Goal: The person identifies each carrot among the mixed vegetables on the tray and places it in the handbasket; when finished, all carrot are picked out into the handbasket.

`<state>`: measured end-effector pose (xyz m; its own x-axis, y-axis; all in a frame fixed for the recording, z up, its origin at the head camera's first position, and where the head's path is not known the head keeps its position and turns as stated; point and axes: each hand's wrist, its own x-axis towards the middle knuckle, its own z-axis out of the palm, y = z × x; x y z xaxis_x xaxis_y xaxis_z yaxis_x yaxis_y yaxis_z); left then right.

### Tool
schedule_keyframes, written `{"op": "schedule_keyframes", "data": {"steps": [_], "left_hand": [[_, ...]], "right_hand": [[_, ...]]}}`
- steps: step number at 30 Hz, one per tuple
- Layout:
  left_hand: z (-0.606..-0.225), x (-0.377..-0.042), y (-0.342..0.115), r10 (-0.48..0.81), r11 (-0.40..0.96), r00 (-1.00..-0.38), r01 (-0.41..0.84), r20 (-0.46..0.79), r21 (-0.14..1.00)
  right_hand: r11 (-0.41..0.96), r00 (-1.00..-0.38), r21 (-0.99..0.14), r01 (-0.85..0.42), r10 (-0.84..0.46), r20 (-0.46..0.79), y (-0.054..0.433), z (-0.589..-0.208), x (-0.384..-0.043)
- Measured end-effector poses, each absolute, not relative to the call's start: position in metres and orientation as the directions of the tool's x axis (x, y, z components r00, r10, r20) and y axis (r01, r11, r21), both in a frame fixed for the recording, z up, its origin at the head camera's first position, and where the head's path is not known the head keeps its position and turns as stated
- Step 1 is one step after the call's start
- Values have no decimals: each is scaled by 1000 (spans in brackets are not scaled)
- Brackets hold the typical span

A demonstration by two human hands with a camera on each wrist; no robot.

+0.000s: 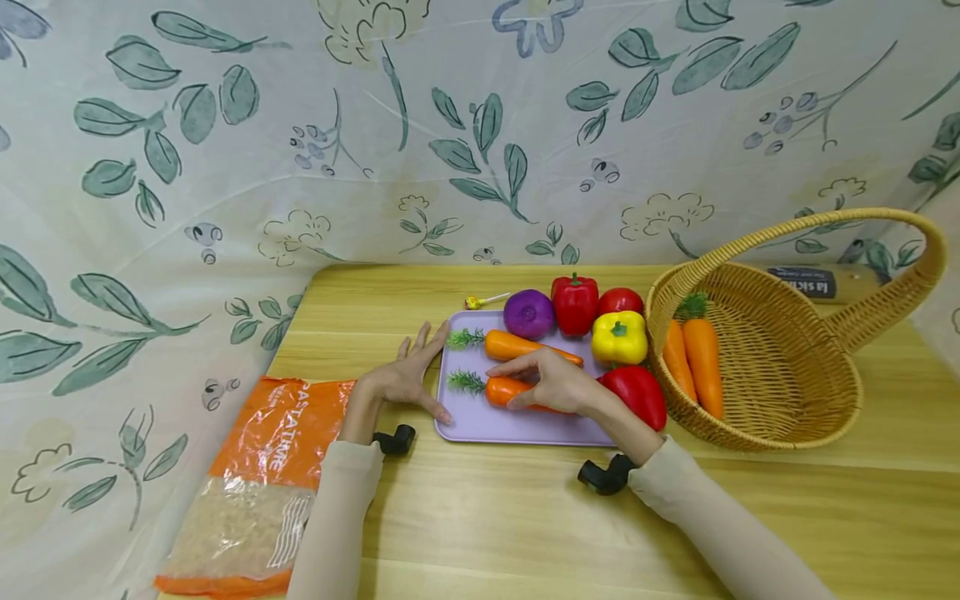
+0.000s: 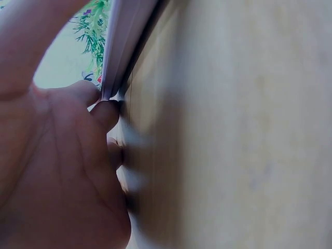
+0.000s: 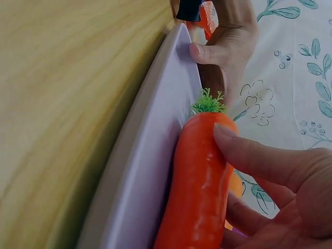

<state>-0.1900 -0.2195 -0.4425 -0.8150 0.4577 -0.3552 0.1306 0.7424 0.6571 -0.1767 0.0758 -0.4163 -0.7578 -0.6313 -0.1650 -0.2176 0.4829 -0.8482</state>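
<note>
My right hand [image 1: 558, 383] grips the nearer toy carrot [image 1: 504, 390], thumb on one side and fingers on the other. This carrot lies on a lilac tray [image 1: 487, 428], its green leaves pointing left. My left hand [image 1: 401, 379] spreads its fingers at the tray's left edge, with the thumb on the near left corner. Behind the gripped carrot lies another carrot [image 1: 517, 344]. Along the tray's back and right are a purple onion [image 1: 529, 313], a red bell pepper [image 1: 574, 307], a tomato [image 1: 621, 301], a yellow pepper [image 1: 618, 339] and another red pepper [image 1: 637, 396].
Right of the tray stands a wicker basket [image 1: 795, 375] with a tall handle, holding two carrots [image 1: 702, 358]. A labelled cylinder [image 1: 855, 283] lies behind it. A lollipop [image 1: 472, 302] lies past the tray's back edge. An orange pasta bag [image 1: 262, 467] lies beside my left forearm.
</note>
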Motion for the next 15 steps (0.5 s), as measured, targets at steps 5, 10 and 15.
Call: {"op": "schedule_keyframes", "data": {"steps": [5, 10, 15], "left_hand": [[-442, -190, -219, 463, 740, -814, 138, -351, 658], [-442, -190, -219, 461, 741, -814, 134, -353, 658], [-442, -190, -219, 449, 747, -817, 122, -361, 654]], "right_hand": [[474, -762, -854, -215, -628, -156, 77, -417, -176], [466, -769, -865, -188, -617, -166, 80, -412, -173], [416, -778, -893, -173, -614, -135, 90, -398, -170]]}}
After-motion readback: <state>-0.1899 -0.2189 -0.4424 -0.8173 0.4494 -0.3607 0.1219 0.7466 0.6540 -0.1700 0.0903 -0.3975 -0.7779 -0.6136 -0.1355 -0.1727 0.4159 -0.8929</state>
